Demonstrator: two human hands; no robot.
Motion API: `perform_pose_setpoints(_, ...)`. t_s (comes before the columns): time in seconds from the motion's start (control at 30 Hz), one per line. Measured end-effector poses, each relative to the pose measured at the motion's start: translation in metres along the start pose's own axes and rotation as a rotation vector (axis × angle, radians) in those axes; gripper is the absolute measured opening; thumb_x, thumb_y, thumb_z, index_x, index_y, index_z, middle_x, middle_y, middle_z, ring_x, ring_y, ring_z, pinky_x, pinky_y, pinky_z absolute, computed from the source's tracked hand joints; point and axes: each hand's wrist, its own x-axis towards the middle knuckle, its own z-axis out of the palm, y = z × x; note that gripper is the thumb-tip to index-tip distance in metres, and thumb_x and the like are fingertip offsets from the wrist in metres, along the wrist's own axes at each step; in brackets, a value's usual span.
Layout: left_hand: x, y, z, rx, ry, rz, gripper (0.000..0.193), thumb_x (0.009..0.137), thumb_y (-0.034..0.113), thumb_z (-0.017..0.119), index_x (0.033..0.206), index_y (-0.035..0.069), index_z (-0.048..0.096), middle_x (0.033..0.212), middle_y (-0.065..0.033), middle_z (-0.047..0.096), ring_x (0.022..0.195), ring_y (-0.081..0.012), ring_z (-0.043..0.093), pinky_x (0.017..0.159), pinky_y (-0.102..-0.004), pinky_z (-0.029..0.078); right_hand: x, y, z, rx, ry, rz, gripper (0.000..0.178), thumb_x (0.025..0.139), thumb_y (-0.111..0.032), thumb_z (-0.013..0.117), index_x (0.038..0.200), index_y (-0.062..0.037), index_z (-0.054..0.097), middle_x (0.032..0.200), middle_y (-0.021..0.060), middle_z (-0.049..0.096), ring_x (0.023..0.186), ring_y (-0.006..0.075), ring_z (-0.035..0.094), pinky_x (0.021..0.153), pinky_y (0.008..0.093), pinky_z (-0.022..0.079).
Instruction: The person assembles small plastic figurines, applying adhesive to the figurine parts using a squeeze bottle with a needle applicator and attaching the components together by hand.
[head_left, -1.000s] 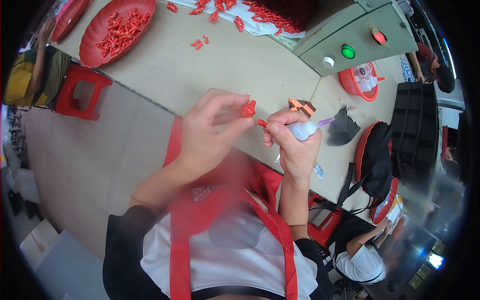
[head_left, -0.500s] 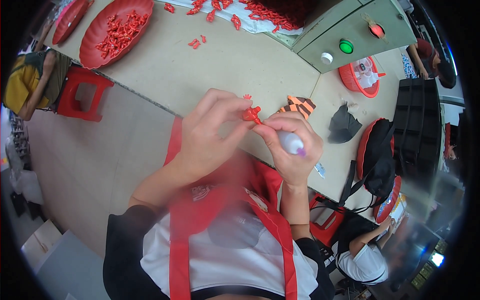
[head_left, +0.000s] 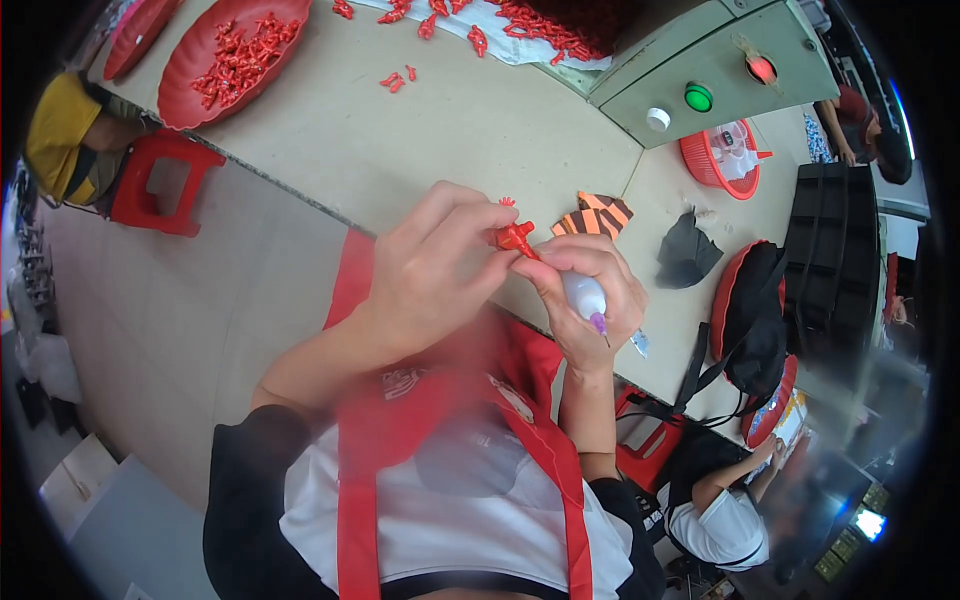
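So a second ago the small glossy red plastic peg (head_left: 533,255) sits apart from the shiny red plastic figurine (head_left: 513,237), and now the two meet in a line between the hands, over the near edge of the pale tabletop (head_left: 400,140). To me that reads as the joining step, pushing one piece onto the other. Can't tell if it's fully seated, fingers are in the way.

The milky plastic squeeze bottle (head_left: 584,297) has swung round too: its purple needle tip (head_left: 599,323) now points back toward the wearer, clear of the parts.

Left hand (head_left: 425,265) is pinched on the figurine, thumb below, fingers above. Right hand (head_left: 605,280) pinches the peg with thumb and forefinger, other fingers curled round the bottle. Hands are close; can't tell if fingertips touch.
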Motion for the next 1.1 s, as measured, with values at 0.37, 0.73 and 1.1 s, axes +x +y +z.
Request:
perform_pose_setpoints(0.37, 0.0, -0.002, -0.003, -0.052, -0.1, -0.06, 0.027, 0.063, -0.002, 0.068, 0.088, 0.005, 0.059, 0.085, -0.0054, 0.056, 0.067, -0.0158, 0.064, 0.053, -0.0258, 0.05, 0.002, 0.008, -0.006, 0.025, -0.076, -0.101, 0.028, 0.057, -0.01, 0.08, 0.072, -0.005, 0.057, 0.068, 0.0054, 0.06, 0.057, 0.0176, 0.058, 0.049, 0.0264, 0.046)
perform_pose_setpoints(0.73, 0.002, 0.008, -0.01, -0.349, -0.25, -0.339, 0.028, 0.066, 0.002, 0.069, 0.092, 0.001, 0.059, 0.086, -0.0087, 0.058, 0.077, -0.0177, 0.064, 0.068, -0.0269, 0.053, -0.005, 0.021, -0.013, 0.392, -0.195, 0.184, 0.037, 0.056, -0.014, 0.082, 0.077, -0.0024, 0.054, 0.09, 0.0096, 0.052, 0.062, 0.0123, 0.054, 0.065, 0.0259, 0.047)
perform_pose_setpoints(1.1, 0.002, 0.009, -0.015, -0.492, -0.377, -0.483, 0.028, 0.068, 0.0, 0.066, 0.096, 0.0, 0.059, 0.089, -0.0079, 0.056, 0.082, -0.015, 0.059, 0.073, -0.0273, 0.053, -0.006, 0.024, -0.005, 0.805, -0.19, 0.531, 0.052, 0.043, -0.013, 0.089, 0.081, -0.0059, 0.053, 0.082, 0.0022, 0.049, 0.067, 0.0095, 0.052, 0.055, 0.0238, 0.042)
